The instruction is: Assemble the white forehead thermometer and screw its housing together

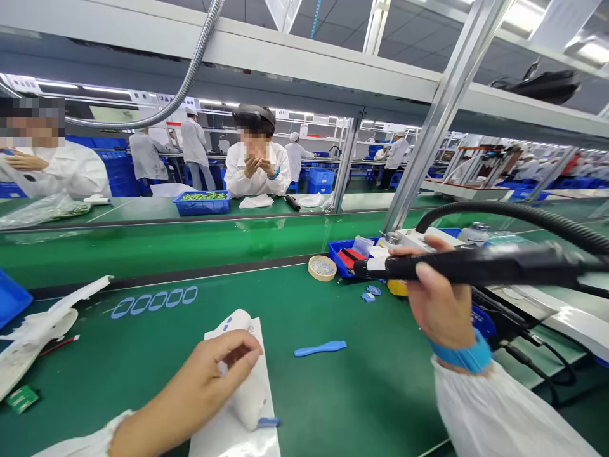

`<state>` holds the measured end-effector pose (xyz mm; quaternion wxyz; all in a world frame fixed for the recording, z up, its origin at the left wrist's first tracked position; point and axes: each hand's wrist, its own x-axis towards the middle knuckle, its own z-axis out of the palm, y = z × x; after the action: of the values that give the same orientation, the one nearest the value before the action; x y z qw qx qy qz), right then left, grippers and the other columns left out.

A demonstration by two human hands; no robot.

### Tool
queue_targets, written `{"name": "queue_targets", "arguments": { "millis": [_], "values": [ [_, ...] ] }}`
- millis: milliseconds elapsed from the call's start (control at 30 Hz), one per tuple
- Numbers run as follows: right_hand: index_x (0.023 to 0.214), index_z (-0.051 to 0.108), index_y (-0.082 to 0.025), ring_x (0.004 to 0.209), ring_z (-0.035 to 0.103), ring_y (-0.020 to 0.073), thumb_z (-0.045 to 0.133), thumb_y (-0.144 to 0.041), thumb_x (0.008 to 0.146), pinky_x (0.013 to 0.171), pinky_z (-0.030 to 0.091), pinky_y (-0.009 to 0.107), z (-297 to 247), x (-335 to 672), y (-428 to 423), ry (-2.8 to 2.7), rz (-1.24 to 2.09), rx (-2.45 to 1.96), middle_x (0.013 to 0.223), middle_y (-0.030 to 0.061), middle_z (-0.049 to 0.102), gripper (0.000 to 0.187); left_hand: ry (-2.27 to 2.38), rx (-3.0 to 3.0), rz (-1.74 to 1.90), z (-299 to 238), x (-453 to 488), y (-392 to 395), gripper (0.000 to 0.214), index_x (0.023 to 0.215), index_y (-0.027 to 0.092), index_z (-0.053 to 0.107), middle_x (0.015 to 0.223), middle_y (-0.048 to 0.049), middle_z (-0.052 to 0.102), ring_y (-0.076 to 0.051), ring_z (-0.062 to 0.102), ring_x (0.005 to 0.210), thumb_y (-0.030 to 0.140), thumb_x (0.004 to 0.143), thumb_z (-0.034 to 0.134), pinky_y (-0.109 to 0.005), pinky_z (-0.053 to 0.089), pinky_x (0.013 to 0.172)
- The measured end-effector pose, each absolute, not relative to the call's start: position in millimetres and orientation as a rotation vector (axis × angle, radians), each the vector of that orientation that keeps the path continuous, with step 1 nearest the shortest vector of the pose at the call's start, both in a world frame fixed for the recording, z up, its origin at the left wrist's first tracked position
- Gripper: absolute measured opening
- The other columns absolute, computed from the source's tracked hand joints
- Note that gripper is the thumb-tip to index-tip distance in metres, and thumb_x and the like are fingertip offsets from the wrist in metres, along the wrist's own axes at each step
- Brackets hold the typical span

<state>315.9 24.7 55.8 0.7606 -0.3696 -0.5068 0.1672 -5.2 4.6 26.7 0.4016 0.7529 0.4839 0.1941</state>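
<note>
My left hand (209,374) is over a curled white sheet (250,403) with small blue marks, which lies on a flat white paper (228,438). Its thumb and forefinger are pressed together; whether they pinch the sheet's edge or something small is hidden. A blue strip (269,421) pokes out beside the curl. My right hand (440,298), raised above the bench on the right, is wrapped around a long black corded tool (495,263), held level and slightly blurred; its exact kind is unclear. Between the hands lies a blue plastic pry tool (320,348).
Blue ring-shaped pieces (155,301) lie in a row left of centre. White shell parts (42,336) and a green circuit board (22,398) are at the left. A tape roll (322,268) and blue bin (340,251) sit farther back. A metal post (428,120) rises ahead; co-workers sit opposite.
</note>
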Motion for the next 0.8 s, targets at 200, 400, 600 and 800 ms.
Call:
{"name": "queue_targets", "arguments": {
  "millis": [200, 400, 600, 800],
  "values": [
    [0.079, 0.049, -0.019, 0.048, 0.055, 0.0120, 0.071, -0.031, 0.063, 0.055, 0.048, 0.027, 53.0, 280.8, 116.7, -0.820, 0.389, -0.684, 0.050, -0.0070, 0.057, 0.030, 0.789, 2.649, 0.783, -21.0, 11.5, 4.8, 0.013, 0.085, 0.019, 0.055, 0.083, -0.0061, 0.061, -0.017, 0.055, 0.076, 0.021, 0.085, 0.042, -0.029, 0.045, 0.068],
    [0.076, 0.050, -0.018, 0.049, 0.056, 0.0125, 0.074, -0.032, 0.059, 0.056, 0.048, 0.027, 21.8, 279.4, 150.6, -0.911, 0.367, -0.848, 0.053, -0.0066, 0.058, 0.033, 0.707, 2.816, 0.757, -28.9, 9.8, 7.1, 0.011, 0.084, 0.017, 0.056, 0.080, -0.0074, 0.061, -0.016, 0.054, 0.075, 0.016, 0.084, 0.045, -0.030, 0.049, 0.072],
    [0.075, 0.050, -0.018, 0.049, 0.056, 0.0127, 0.074, -0.032, 0.058, 0.057, 0.047, 0.028, 9.6, 278.4, 163.7, -0.919, 0.377, -0.898, 0.053, -0.0070, 0.058, 0.033, 0.684, 2.809, 0.841, -14.6, 9.1, 11.6, 0.007, 0.080, 0.017, 0.056, 0.077, -0.0071, 0.063, -0.015, 0.056, 0.069, 0.014, 0.081, 0.049, -0.029, 0.052, 0.069],
    [0.077, 0.050, -0.019, 0.049, 0.056, 0.0125, 0.072, -0.031, 0.061, 0.058, 0.048, 0.029, 22.9, 276.2, 152.8, -0.921, 0.369, -0.811, 0.053, -0.0076, 0.057, 0.030, 0.771, 2.716, 0.853, -14.2, 8.3, 10.8, 0.007, 0.082, 0.019, 0.056, 0.082, -0.0059, 0.064, -0.015, 0.058, 0.074, 0.014, 0.080, 0.050, -0.028, 0.052, 0.071]
  ]
}}
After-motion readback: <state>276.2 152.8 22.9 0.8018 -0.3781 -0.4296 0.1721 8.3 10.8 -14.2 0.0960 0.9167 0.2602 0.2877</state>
